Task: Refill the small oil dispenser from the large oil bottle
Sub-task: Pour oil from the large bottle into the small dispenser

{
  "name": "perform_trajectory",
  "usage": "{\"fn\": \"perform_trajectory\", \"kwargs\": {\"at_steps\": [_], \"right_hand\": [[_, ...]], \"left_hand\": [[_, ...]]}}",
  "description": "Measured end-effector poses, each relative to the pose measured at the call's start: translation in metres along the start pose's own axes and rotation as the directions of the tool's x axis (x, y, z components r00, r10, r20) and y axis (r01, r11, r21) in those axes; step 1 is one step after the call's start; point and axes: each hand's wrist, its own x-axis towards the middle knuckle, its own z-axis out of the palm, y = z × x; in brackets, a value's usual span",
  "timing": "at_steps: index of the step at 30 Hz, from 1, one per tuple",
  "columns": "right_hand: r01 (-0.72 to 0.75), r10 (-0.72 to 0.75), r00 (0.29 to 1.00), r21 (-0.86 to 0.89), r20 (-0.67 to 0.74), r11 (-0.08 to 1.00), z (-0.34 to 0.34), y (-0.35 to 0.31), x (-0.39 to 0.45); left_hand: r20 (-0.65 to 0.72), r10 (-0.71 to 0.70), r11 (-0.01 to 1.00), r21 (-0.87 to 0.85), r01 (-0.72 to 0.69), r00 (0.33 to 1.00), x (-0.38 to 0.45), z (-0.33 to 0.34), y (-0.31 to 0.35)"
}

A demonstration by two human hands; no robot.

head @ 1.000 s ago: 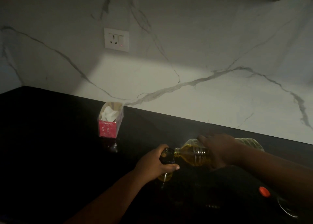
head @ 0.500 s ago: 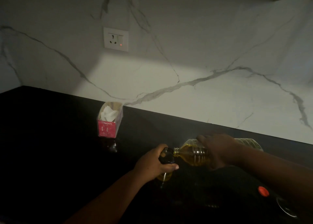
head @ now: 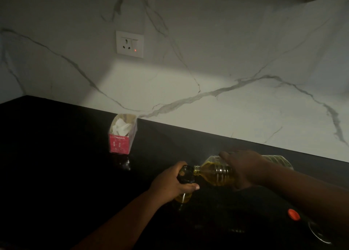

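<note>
- Small oil dispenser (head: 184, 176) stands upright on the black counter (head: 56, 164), low centre of view. Dark top section, yellow oil visible in the lower part under the hand.
- Left hand (head: 171, 185) grips the dispenser, fingers wrapped round its body from the 9 o'clock side, thumb across the near face.
- Large oil bottle (head: 217, 172) lies tipped nearly horizontal at 3 o'clock of the dispenser, neck pointing to 9 o'clock. Bottle mouth sits at the dispenser's top opening; whether they touch, cannot tell.
- Yellow oil pools in the bottle's neck and lower shoulder. Bottle base end, clear and ribbed, shows past the wrist further toward 3 o'clock.
- Right hand (head: 243, 167) holds the bottle from above, fingers curled over its ribbed shoulder.
- Orange-red cap (head: 293, 214) lies on the counter at 4 o'clock of the dispenser, well apart, near the right forearm.
- Curved glass-like rim (head: 319, 234) just beyond the cap toward 5 o'clock, too dark to identify.
- Pink open-top box (head: 121, 134) with white paper inside at 10 o'clock of the dispenser, near the wall.
- White marble wall (head: 226, 61) with grey veins behind the counter; wall socket (head: 130, 44) at 11 o'clock, small red light on.
</note>
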Motion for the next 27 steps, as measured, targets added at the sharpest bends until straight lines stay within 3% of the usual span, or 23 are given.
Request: {"fn": "perform_trajectory", "kwargs": {"at_steps": [27], "right_hand": [[-0.015, 0.015, 1.000, -0.018, 0.023, 1.000, 0.0002, -0.0001, 0.0017]], "left_hand": [[0.004, 0.003, 1.000, -0.006, -0.003, 1.000, 0.0003, 0.0004, -0.0006]]}}
